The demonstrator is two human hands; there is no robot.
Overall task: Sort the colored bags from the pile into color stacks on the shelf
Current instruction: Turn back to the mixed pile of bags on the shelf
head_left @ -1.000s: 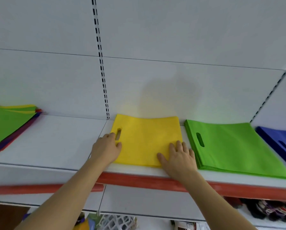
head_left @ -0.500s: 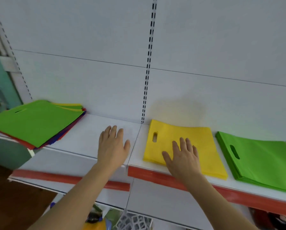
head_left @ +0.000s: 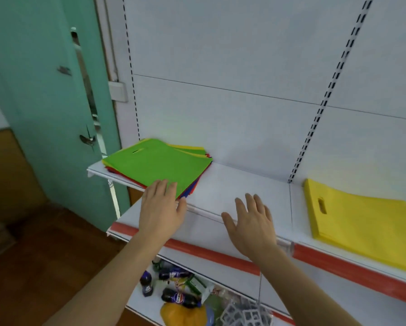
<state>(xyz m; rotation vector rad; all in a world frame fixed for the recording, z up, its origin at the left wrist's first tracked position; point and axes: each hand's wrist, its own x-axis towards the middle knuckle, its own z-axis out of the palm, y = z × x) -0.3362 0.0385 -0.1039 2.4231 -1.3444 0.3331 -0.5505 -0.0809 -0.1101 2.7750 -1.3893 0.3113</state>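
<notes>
Mixed bag pile, green bag uppermost, centre-left of frame on shelf, long axis running upper-left to lower-right; left hand nearer, straight fingers at its near corner; right hand spread, empty, further right.

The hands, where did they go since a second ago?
Both hands let go of the yellow bags and moved left along the shelf. The left hand now reaches the corner of the mixed pile, green bag on top; the right hand hovers open over bare shelf. The yellow bags stayed flat where they were.
</notes>
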